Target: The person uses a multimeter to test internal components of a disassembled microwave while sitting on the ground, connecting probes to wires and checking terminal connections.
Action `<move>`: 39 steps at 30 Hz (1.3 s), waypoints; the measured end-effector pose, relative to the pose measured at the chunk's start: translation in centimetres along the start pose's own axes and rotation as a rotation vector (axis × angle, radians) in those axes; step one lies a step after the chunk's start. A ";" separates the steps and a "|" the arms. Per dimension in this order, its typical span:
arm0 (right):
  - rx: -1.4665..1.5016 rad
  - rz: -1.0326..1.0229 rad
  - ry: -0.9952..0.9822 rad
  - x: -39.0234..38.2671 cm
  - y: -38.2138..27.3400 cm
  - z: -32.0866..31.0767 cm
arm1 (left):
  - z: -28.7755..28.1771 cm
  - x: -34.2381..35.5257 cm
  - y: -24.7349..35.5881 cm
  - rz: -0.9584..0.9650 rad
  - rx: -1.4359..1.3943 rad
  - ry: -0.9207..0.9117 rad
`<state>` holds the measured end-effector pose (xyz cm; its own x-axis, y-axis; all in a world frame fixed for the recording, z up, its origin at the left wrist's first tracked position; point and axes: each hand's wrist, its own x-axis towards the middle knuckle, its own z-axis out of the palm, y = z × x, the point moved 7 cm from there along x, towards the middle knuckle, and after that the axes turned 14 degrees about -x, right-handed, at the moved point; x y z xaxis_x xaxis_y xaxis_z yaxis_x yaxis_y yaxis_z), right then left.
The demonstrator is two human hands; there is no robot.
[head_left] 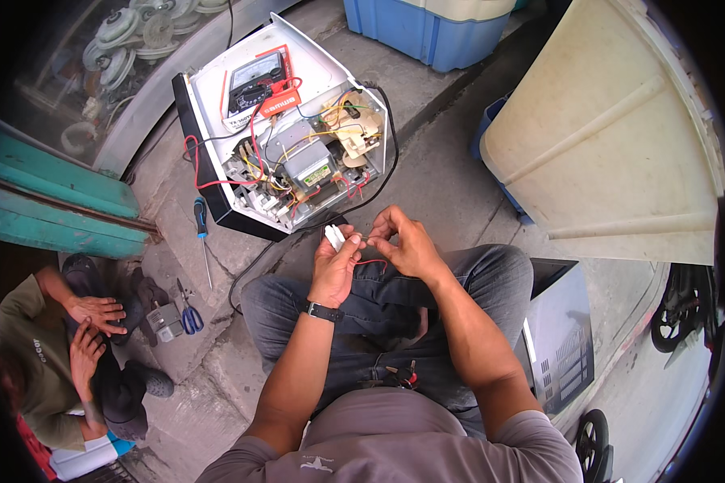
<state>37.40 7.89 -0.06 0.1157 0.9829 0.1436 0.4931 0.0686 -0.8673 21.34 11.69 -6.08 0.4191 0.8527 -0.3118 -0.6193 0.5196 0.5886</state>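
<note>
Between thumb and fingers, my left hand (335, 270) grips a small white plastic part (335, 236). Close beside it, my right hand (409, 246) pinches a thin wire, whose tip is too small to make out. A red wire (373, 262) loops out below the hands. In front of them stands a microwave oven with its casing off, its transformer (308, 163) and loose coloured wires exposed. On the oven's white wall lies an analog multimeter (258, 80) with red and black leads. The black power cord (393, 137) curves around the oven's right side.
A blue-handled screwdriver (202, 221) and blue-handled pliers (190, 318) lie on the concrete to the left, near a small metal part (165, 322). Another person (48, 354) sits there. A grey metal cover (562, 338) lies right of my knee; plastic bins (435, 36) stand beyond.
</note>
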 end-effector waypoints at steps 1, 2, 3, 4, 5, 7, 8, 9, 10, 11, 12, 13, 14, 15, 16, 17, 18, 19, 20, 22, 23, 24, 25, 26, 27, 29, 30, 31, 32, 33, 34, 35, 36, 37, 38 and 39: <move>0.001 0.006 -0.007 0.0 0.2 0.0 | 0.0 0.0 -0.1 -0.001 0.000 -0.001; 0.000 0.006 -0.005 0.0 0.3 0.0 | 0.0 0.1 -0.1 0.008 0.005 0.004; 0.004 0.000 0.002 0.1 0.4 -0.1 | 0.0 0.1 -0.1 0.018 0.010 0.009; 0.008 -0.006 0.009 0.2 0.3 -0.2 | -0.1 0.1 -0.1 0.018 0.010 0.008; 0.008 -0.007 0.009 0.2 0.3 -0.2 | -0.1 0.1 -0.1 0.040 0.048 -0.010; 0.064 0.080 -0.038 0.2 0.7 0.3 | 0.0 0.1 0.0 0.062 0.087 -0.028; 0.065 0.080 -0.038 0.2 0.6 0.4 | 0.2 0.0 0.2 0.083 0.137 -0.040; 0.087 0.099 -0.047 0.2 0.6 0.6 | 0.3 -0.1 0.3 0.103 0.187 -0.051; 0.108 0.121 -0.052 0.1 0.8 0.5 | 0.6 -0.2 0.3 0.099 0.188 -0.054; 0.107 0.124 -0.049 0.1 1.5 0.8 | 0.9 -0.3 0.3 0.096 0.194 -0.048; 0.200 0.098 -0.016 0.1 2.4 1.1 | 1.2 -0.3 0.3 0.093 0.200 -0.043; 0.294 0.069 0.013 0.2 2.4 1.1 | 1.3 -0.4 0.4 0.093 0.201 -0.043; 0.295 0.069 0.014 0.2 2.6 1.1 | 1.4 -0.5 0.5 0.100 0.188 -0.049; 0.290 0.078 0.012 0.1 2.8 1.1 | 1.6 -0.6 0.6 0.106 0.174 -0.055; 0.286 0.085 0.007 0.2 2.6 1.1 | 1.4 -0.6 0.6 0.108 0.175 -0.053; 0.288 0.083 0.006 0.2 2.3 1.1 | 1.2 -0.6 0.8 0.116 0.198 -0.065; 0.294 0.096 -0.027 0.2 2.1 1.2 | 1.1 -0.6 0.9 0.125 0.220 -0.076; 0.297 0.112 -0.058 0.2 2.0 1.3 | 1.3 -0.6 0.9 0.122 0.219 -0.077; 0.296 0.114 -0.057 0.1 2.1 1.3 | 1.5 -0.7 0.9 0.123 0.250 -0.067; 0.264 0.100 -0.054 0.1 2.2 1.2 | 1.8 -0.7 0.9 0.123 0.281 -0.058; 0.264 0.101 -0.053 0.1 2.2 1.2 | 2.1 -0.8 1.0 0.144 0.307 -0.061; 0.243 0.080 -0.033 0.0 2.1 1.0 | 2.4 -0.8 1.2 0.165 0.332 -0.064; 0.224 0.057 -0.015 0.1 1.8 0.9 | 2.2 -0.7 1.2 0.167 0.333 -0.063; 0.225 0.056 -0.016 0.1 1.6 0.8 | 2.1 -0.6 1.3 0.177 0.344 -0.059; 0.242 0.076 -0.056 0.1 1.5 1.1 | 1.9 -0.6 1.4 0.188 0.355 -0.054; 0.258 0.097 -0.094 0.1 1.7 1.3 | 1.4 -0.3 1.2 0.160 0.306 -0.048; 0.295 0.086 -0.096 0.1 1.9 1.5 | 1.2 -0.2 1.0 0.133 0.256 -0.042; 0.333 0.076 -0.098 0.1 1.8 1.6 | 1.2 -0.2 1.1 0.133 0.256 -0.042; 0.334 0.076 -0.098 0.1 1.8 1.6 | 1.3 -0.3 1.1 0.115 0.177 -0.045; 0.341 0.073 -0.094 0.0 1.8 1.6 | 1.4 -0.3 1.0 0.098 0.099 -0.048; 0.348 0.069 -0.091 0.0 1.8 1.6 | 1.3 -0.3 1.1 0.098 0.099 -0.048; 0.348 0.069 -0.091 0.0 1.7 1.6 | 1.2 -0.3 1.1 0.093 0.094 -0.045; 0.353 0.070 -0.092 0.1 1.7 1.7 | 1.2 -0.3 1.1 0.088 0.088 -0.042; 0.358 0.073 -0.092 0.1 1.8 1.7 | 1.2 -0.4 1.1 0.088 0.088 -0.042; 0.358 0.073 -0.092 0.1 1.8 1.7 | 1.3 -0.4 1.1 0.085 0.093 -0.040; 0.350 0.067 -0.085 0.1 1.8 1.7 | 1.4 -0.4 1.1 0.082 0.098 -0.038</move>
<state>36.81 8.37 -2.39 0.0587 0.9968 0.0539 0.1606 0.0439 -0.9860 21.43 11.84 -4.32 0.3957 0.8884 -0.2327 -0.5856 0.4393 0.6812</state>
